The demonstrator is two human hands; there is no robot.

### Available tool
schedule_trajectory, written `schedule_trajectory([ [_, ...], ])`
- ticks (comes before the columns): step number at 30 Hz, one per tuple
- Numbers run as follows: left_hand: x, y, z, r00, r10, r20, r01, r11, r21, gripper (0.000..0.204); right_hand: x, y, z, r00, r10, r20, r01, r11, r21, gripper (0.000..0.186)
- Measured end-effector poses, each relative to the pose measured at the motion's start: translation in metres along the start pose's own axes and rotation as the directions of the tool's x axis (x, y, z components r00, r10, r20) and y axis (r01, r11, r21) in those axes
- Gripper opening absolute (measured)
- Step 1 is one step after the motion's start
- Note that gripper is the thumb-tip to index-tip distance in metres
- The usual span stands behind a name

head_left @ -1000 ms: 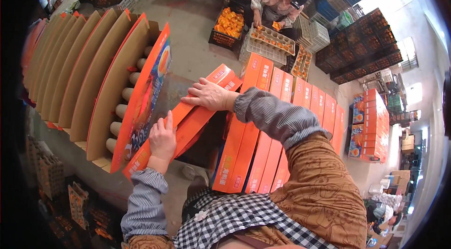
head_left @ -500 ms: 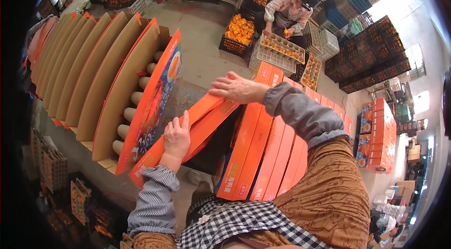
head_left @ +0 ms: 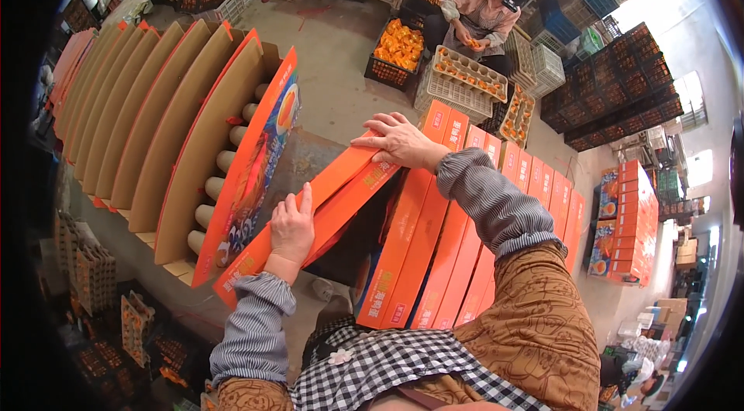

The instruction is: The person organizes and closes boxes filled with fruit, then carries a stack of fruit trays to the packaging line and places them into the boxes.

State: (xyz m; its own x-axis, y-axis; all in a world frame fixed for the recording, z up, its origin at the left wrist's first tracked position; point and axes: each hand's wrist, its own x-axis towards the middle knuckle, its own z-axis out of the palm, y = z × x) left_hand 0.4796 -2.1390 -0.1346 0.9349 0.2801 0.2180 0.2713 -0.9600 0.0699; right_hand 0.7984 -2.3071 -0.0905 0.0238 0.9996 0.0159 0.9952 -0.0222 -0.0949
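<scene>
So, holding the orange box [head_left: 335,182] left of centre, slanted from 8 to 2 o'clock. Resting the left hand [head_left: 291,231] along its 8 o'clock half, fingers nearly together; draping the right hand [head_left: 403,143] over the 2 o'clock end, fingers slightly spread. Cannot tell about any thumb pinch. Looks stiff at the folds, probably slick, likely to dent mid-panel; best gripped by both ends. Spotting closed boxes [head_left: 446,248] at 4 o'clock.

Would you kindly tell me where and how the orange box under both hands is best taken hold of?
Probably from above, across the upper edge of the orange box, toward both ends: that edge is long, narrow and faces up. The left hand touches its nearer part, the right hand its farther part.
</scene>
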Motion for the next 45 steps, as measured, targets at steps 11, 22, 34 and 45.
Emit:
schedule_trajectory([
  [11,0.005,0.009,0.007,0.998,0.012,-0.058,-0.009,0.999,0.041,0.059,0.021,-0.077,0.003,0.987,0.08,0.137,-0.065,0.992,-0.11,0.078],
  [22,-0.037,-0.026,-0.015,0.999,-0.032,-0.035,0.022,0.964,-0.265,0.063,0.059,-0.15,0.023,0.977,-0.063,-0.204,0.079,0.994,0.073,0.042],
  [34,-0.144,-0.12,-0.077,0.973,0.088,0.212,-0.05,0.982,-0.18,0.068,0.058,-0.146,0.018,0.989,-0.07,-0.134,0.073,0.997,0.016,0.051],
  [45,-0.152,-0.141,-0.08,0.983,0.142,0.115,-0.107,0.957,-0.27,0.066,0.057,-0.144,0.04,0.978,-0.069,-0.199,0.068,0.998,-0.012,0.057],
])
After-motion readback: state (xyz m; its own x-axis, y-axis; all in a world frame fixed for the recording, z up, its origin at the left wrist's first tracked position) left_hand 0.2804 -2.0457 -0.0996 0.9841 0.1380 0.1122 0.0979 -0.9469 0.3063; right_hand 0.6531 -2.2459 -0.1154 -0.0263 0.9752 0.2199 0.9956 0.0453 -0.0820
